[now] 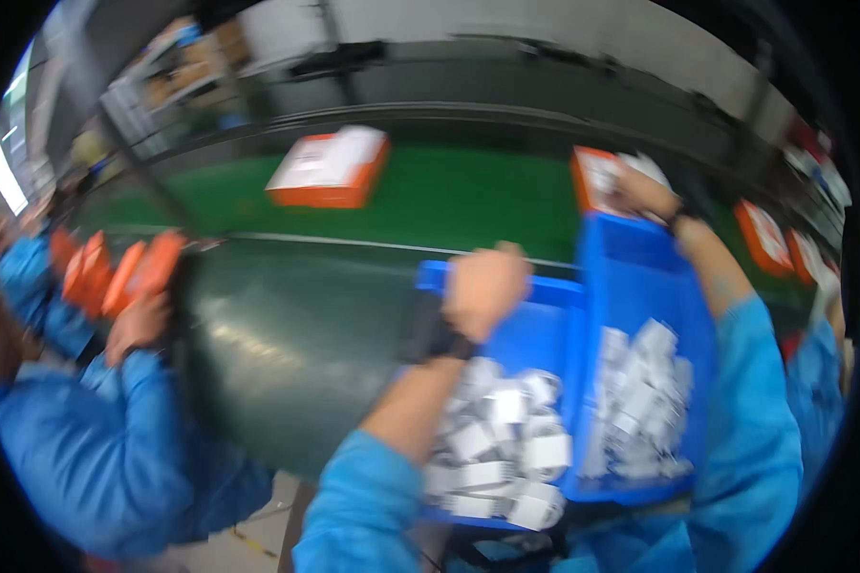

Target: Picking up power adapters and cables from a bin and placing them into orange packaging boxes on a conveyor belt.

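Note:
My left hand [487, 291], with a dark band at its wrist, is over the far edge of the left blue bin [433, 275]. Its fingers are curled and blurred, and whatever may be in them is hidden. Several small white pieces [492, 435] with printed labels fill the near part of that bin. Farther right, my right hand [643, 194] reaches to an orange and white box [592, 177] on the green conveyor belt. White material shows beside its blurred fingers, and I cannot make out a grip.
The right blue bin [640, 263] holds several white packets [640, 401]. Another orange box [330, 167] lies on the green belt [468, 181], and more orange boxes [764, 237] are at right. At left, a co-worker's hand [139, 325] holds orange boxes [143, 272] beside the dark green worktop [277, 334].

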Available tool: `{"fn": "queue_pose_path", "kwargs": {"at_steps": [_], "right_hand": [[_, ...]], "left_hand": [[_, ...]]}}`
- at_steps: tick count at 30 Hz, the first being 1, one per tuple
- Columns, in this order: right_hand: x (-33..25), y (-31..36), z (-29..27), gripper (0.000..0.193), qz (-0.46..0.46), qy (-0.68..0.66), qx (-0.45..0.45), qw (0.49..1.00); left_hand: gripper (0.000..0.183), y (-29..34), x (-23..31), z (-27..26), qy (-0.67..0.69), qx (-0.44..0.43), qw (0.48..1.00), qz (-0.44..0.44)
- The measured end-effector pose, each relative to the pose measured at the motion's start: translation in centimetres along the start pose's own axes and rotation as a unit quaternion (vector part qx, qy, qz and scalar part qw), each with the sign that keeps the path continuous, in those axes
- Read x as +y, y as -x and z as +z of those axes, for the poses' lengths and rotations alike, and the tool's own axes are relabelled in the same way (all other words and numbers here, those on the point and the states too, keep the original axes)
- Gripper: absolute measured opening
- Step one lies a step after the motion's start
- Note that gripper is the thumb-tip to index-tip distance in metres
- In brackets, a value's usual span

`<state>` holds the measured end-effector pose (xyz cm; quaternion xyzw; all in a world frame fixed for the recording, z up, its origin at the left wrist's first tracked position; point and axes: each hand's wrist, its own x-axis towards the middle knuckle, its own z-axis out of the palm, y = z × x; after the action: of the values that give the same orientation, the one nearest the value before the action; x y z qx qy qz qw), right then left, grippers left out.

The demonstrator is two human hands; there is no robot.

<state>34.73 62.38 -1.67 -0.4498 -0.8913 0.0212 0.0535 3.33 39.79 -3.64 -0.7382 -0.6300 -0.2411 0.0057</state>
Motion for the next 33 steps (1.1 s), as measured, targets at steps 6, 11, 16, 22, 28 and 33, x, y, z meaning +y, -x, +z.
{"fn": "queue_pose_path", "kwargs": {"at_steps": [6,11,16,22,28,33], "right_hand": [[7.9,4.7,-0.4,0.027,0.087,-0.099,-0.013,0.991],[4.0,2.9,-1.6,0.039,0.177,-0.110,-0.081,0.975],[3.5,2.6,-2.4,0.042,0.068,-0.001,-0.108,0.992],[4.4,3.6,-1.7,0.033,0.074,-0.002,-0.072,0.995],[-0.3,7.7,-2.6,0.024,-0.009,0.005,0.165,0.986],[-14.7,12.8,-8.2,0.016,-0.073,-0.179,0.261,0.946]], "left_hand": [[0.020,-1.0,3.1,2.5,0.053,0.057,0.996,0.049],[0.021,-0.4,1.6,1.5,0.078,0.045,0.996,0.028],[0.022,-0.7,1.3,1.0,0.068,0.066,0.995,0.032],[0.023,-0.8,1.4,0.8,0.075,0.061,0.995,0.038],[0.026,-0.4,1.7,0.1,0.065,0.045,0.996,0.041],[0.026,-0.2,1.5,0.3,0.074,0.047,0.995,0.046]]}}
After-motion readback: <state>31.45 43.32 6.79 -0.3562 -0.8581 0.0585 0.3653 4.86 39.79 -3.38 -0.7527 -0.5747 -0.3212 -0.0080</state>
